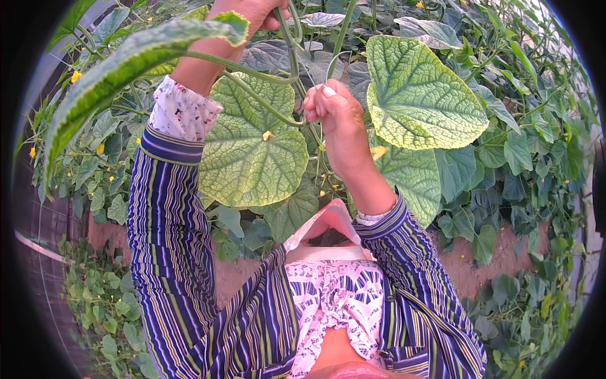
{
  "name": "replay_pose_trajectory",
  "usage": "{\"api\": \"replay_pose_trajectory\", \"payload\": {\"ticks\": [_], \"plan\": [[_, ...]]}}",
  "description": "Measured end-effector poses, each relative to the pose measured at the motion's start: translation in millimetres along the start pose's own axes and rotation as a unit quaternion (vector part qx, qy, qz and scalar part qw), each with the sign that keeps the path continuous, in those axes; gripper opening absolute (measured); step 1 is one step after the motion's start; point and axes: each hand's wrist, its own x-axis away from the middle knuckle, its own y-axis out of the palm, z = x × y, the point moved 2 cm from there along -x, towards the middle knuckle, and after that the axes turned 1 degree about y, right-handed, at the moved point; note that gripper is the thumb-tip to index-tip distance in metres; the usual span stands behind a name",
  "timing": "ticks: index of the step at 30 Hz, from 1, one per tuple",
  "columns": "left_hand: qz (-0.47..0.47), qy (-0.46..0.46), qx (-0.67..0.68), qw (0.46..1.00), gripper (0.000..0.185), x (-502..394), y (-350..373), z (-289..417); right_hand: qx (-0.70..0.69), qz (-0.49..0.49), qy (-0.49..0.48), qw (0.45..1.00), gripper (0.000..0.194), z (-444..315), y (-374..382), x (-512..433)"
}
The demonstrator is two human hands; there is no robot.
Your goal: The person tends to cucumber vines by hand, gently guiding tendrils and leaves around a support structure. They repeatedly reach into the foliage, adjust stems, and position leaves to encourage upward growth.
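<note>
A green vine stem [293, 61] with large yellow-green, dark-veined leaves stands before my chest; it looks like a cucumber plant. My left hand [258, 14] is raised at the top edge, partly cut off, its fingers curled around the upper stem. Between thumb and fingers, my right hand [334, 102] pinches a thin, pale wire or string [337, 58] that bends in a loop close to the stem. One broad leaf [255, 147] hangs below my left wrist, another [421, 94] spreads right of my right hand. A long curled leaf [118, 71] crosses in front of my left forearm.
Dense vines with small yellow flowers [75, 76] surround me. An open pale pouch or bag [326, 232] hangs at my front, below my right hand. Bare brown soil [492, 258] runs between the plant rows. At the left is a dark sheet-like surface [47, 284].
</note>
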Motion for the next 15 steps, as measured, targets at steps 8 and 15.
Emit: {"api": "replay_pose_trajectory", "payload": {"ticks": [8,15], "plan": [[-0.041,0.035,-0.002,0.999,0.02,5,22,23,-0.043,0.03,0.039,0.998,0.025,-11,-14,28],[-0.067,0.062,0.05,0.995,0.02,8,28,22,-0.182,0.027,0.053,0.981,0.026,-7,-22,40]]}}
